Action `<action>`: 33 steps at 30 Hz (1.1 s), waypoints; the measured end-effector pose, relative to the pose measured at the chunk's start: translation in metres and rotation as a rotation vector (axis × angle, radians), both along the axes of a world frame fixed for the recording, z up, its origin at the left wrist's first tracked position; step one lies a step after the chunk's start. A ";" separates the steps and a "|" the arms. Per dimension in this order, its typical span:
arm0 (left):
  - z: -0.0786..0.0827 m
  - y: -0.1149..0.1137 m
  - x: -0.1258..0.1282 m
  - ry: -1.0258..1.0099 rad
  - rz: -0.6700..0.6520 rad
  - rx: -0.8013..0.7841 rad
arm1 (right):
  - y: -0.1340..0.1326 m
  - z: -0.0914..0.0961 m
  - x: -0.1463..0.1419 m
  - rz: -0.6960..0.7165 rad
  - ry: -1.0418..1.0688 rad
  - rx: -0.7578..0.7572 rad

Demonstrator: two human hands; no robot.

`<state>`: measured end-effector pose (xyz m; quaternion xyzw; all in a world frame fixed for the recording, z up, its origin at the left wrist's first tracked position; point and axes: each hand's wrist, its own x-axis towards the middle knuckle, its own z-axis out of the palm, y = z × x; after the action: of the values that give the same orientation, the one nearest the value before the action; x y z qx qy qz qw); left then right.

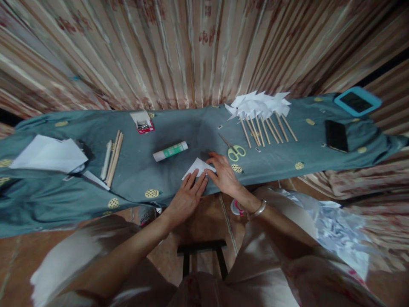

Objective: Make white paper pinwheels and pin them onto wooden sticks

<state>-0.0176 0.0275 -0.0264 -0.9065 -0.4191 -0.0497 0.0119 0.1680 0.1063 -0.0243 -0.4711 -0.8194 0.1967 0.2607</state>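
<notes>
A small white folded paper [197,167] lies on the grey-blue cloth near the table's front edge. My left hand [186,197] lies flat on its lower left part, fingers stretched out and together. My right hand [223,172] presses on its right side with the fingers bent down onto the fold. Green-handled scissors [235,151] lie just right of my right hand. A white glue stick [170,151] lies left of the paper.
Several wooden sticks with white folded paper tops [260,106] lie at the back right. Loose sticks [113,157] and white sheets [47,154] lie at left. A box of pins [143,123], a black phone [336,135] and a blue-cased tablet [357,101] also rest on the cloth [134,170].
</notes>
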 end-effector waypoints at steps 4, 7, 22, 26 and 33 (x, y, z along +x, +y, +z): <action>0.001 0.000 -0.002 -0.007 -0.007 0.009 | -0.003 0.002 0.001 0.007 -0.032 0.017; -0.001 -0.002 -0.007 -0.012 -0.009 0.026 | -0.006 0.001 0.003 0.008 -0.055 0.032; -0.006 -0.024 -0.056 -0.056 0.058 0.095 | -0.005 -0.002 0.013 0.035 -0.071 0.060; -0.003 -0.025 -0.057 -0.072 0.053 0.081 | -0.006 -0.002 0.015 0.045 -0.074 0.054; -0.003 -0.026 -0.056 -0.083 0.050 0.083 | -0.008 -0.003 0.005 -0.019 -0.086 0.075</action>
<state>-0.0738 0.0014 -0.0294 -0.8917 -0.4392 -0.1045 0.0333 0.1726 0.0982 -0.0272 -0.4766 -0.8321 0.1429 0.2448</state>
